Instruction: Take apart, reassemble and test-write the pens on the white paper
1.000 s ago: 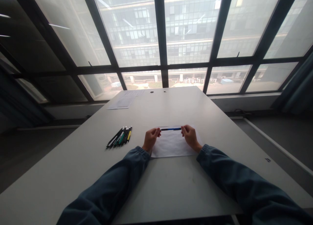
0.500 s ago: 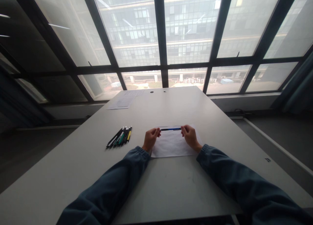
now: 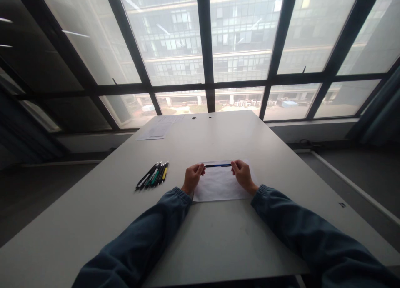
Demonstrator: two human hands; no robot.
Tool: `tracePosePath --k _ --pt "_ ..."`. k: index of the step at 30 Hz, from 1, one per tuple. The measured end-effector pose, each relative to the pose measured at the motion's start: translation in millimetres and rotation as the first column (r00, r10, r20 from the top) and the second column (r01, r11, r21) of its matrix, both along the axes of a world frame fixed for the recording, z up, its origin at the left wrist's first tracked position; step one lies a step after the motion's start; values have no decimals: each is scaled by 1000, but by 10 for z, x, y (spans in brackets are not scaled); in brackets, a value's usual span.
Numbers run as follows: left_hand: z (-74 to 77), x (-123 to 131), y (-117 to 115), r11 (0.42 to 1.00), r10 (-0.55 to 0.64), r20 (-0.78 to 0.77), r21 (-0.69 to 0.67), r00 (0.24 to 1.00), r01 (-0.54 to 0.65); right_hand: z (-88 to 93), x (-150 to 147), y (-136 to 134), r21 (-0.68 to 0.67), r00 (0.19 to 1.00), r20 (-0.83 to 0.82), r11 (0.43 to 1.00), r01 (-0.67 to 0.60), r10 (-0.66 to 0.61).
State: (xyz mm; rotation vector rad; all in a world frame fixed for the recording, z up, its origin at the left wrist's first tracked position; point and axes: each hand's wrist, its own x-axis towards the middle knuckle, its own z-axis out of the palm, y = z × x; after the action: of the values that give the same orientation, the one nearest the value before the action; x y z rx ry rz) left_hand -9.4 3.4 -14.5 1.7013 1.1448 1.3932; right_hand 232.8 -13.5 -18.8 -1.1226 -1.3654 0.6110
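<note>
A black and blue pen [image 3: 218, 166] lies level between my hands, pinched at both ends. My left hand [image 3: 193, 176] is closed on its black end, and my right hand [image 3: 243, 174] grips its blue end. Below the pen is a white sheet of paper [image 3: 220, 188], slightly wrinkled, on the table. Both wrists rest near the sheet's side edges. To the left of my left hand, several pens [image 3: 153, 176] lie side by side in a bunch, mostly black, with green and yellow ones among them.
The white table [image 3: 200, 142] runs away toward large windows [image 3: 175, 38]. Printed sheets [image 3: 156, 128] lie at its far left. A small dark round piece [image 3: 194, 118] sits near the far edge, and a dark mark [image 3: 342, 204] shows on the right side.
</note>
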Motion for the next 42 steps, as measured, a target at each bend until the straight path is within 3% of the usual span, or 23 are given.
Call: tracePosePath --k 42 --pt "0 -5 7 1000 7 -15 -10 1000 -7 -25 -2 12 0 999 39 1000 17 -17"
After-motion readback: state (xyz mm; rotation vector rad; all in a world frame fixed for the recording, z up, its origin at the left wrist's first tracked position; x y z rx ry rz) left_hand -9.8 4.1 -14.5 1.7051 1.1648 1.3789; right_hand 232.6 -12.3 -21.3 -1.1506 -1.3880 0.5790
